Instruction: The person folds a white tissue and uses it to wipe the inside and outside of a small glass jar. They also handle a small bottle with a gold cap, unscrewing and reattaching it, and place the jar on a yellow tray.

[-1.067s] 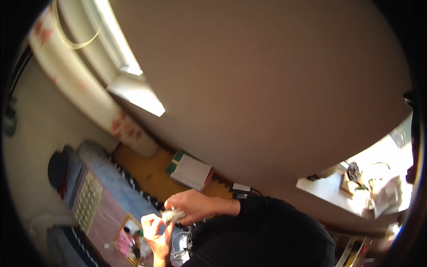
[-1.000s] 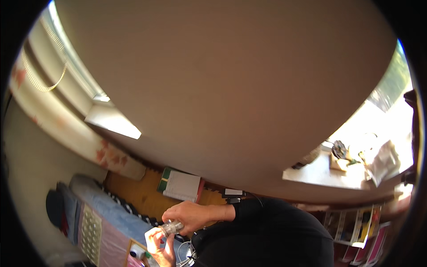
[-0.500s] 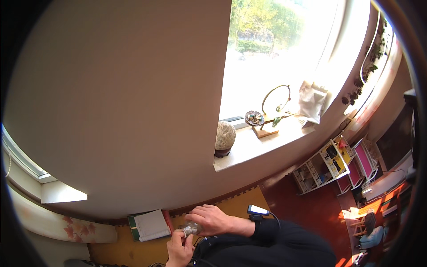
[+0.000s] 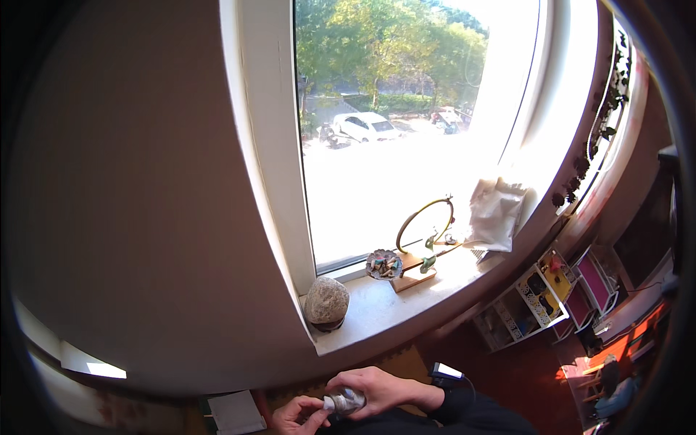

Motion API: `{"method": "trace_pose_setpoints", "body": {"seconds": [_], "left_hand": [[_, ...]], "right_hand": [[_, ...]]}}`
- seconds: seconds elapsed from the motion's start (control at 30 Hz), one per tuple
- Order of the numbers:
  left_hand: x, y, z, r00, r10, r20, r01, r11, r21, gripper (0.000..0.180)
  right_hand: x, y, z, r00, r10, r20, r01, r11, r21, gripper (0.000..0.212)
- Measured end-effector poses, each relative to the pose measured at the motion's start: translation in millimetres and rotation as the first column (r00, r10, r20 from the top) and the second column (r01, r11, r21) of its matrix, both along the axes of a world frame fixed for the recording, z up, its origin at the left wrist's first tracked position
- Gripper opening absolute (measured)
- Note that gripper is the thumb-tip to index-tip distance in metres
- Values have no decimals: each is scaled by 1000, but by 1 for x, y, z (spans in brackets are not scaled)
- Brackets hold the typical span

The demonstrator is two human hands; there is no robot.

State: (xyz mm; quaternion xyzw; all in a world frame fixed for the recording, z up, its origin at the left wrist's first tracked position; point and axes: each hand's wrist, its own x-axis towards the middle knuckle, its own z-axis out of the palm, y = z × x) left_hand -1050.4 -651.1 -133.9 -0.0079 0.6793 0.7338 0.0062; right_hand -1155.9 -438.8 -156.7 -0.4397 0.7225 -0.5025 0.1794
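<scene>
A small clear bottle (image 4: 348, 400), glass or plastic, lies tilted between my hands near the lower edge of the view. My right hand (image 4: 378, 388) is wrapped round its body from above and the right side. At the bottle's narrow, pale end, the thumb and fingers of my left hand (image 4: 297, 415) pinch together; whether that end is a cap or the bare neck I cannot tell. A dark sleeve covers my right forearm, and a small white-faced device (image 4: 447, 371) with a cable is on that wrist.
Ahead, the windowsill (image 4: 362, 319) holds a round stone (image 4: 327, 301), a scalloped dish (image 4: 384, 264) of small pieces, a wooden stand with a hoop (image 4: 415, 275) and a whitish bag (image 4: 496, 214). An open notebook (image 4: 237, 412) lies left of my hands. White shelving (image 4: 518, 304) stands right.
The view has tilted up, so the window and sill show more fully and sit lower. My hands appear lower and farther right, still together on the bottle.
</scene>
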Motion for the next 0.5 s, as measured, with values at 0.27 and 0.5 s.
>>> {"method": "trace_pose_setpoints", "body": {"seconds": [0.27,0.5], "left_hand": [[-94,54,27,778,-170,-605,-234,815,-530,22],[-137,85,40,721,-362,-591,-93,794,-601,24]], "right_hand": [[-62,64,9,938,157,309,-166,986,4,64],[-92,112,3,942,77,326,-118,987,107,68]]}}
